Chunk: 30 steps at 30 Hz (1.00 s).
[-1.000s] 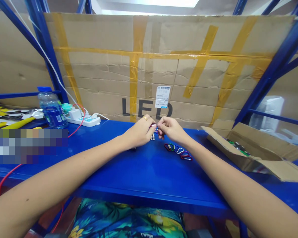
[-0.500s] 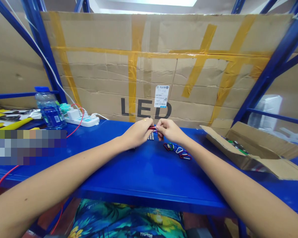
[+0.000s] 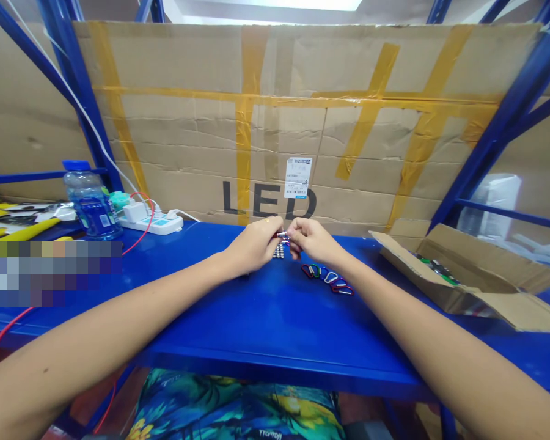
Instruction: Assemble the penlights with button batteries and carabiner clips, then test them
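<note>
- Both forearms reached forward over the bench (image 3: 256,324), the left hand (image 3: 255,244) and right hand (image 3: 315,241) meeting near its far edge, fingers bent inward.
- Against the frame half a second earlier, the hands kept nearly the same place; the small metal piece (image 3: 282,234) between them showed a bright silver side where red had shown.
- The left grip was closed around the piece's left end, mostly hiding it; the right grip was pinched, thumb and finger together, on its right end.
- Silver beads (image 3: 278,251) lay just below the piece; coloured clips (image 3: 330,277) lay near the right wrist.
</note>
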Motion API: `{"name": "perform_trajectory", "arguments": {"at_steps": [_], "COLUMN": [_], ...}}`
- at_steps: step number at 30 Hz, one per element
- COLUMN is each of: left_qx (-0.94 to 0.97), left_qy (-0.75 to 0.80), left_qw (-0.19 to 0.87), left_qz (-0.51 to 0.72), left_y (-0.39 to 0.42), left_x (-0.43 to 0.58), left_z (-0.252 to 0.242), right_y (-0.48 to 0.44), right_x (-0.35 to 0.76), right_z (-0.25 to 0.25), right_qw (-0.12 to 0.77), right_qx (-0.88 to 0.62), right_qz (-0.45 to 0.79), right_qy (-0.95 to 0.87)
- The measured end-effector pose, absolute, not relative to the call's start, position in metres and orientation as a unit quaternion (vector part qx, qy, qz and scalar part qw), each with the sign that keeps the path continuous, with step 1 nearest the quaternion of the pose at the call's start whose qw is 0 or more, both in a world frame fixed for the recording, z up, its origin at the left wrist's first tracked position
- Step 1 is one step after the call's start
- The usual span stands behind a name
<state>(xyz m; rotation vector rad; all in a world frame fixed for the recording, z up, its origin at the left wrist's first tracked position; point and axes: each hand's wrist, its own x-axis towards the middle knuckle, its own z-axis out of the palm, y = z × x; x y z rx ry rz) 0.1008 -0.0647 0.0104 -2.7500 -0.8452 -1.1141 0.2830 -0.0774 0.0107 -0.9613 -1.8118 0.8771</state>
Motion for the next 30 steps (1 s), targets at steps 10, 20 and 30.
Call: {"name": "perform_trajectory", "arguments": {"at_steps": [10, 20, 30], "left_qx": [-0.883, -0.883, -0.892], "left_qy": [-0.319, -0.299, -0.306], "left_qw": [0.058, -0.003, 0.029], "left_qz": [-0.34, -0.362, -0.331], "left_y": [-0.0616, -0.065, -0.0661], "left_x": [0.1079, 0.1013, 0.1038], "left_z": [0.011, 0.0114, 0.018], "right_y": [-0.0751, -0.0813, -0.0819], "right_x": [0.2836, 0.2805, 0.2769], "right_z": [0.009, 0.0117, 0.0128], "right_qw": [0.459, 0.441, 0.473], "right_qx": [-0.372, -0.398, -0.391], "right_qz": [0.331, 0.321, 0.3], "right_qy": [-0.736, -0.738, -0.731]}}
